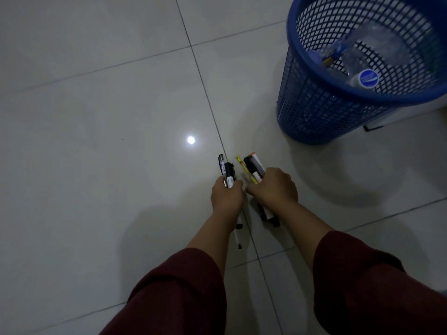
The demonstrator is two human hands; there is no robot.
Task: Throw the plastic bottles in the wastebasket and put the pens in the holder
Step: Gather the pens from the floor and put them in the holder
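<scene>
Low over the tiled floor (pixel 96 117), the left hand (pixel 226 197) grips a bunch of pens (pixel 227 171) and the right hand (pixel 274 189) grips markers (pixel 252 166), while plastic bottles (pixel 362 68) lie inside the blue wastebasket (pixel 314 102) at two o'clock.

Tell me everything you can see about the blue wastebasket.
The blue wastebasket is round, plastic by its look, with lattice walls and a solid smooth rim. It stands upright on the pale tiled floor at upper right, partly cut off by the frame edge. Inside lie clear plastic bottles, one showing a blue cap. Neither hand touches it.
</scene>
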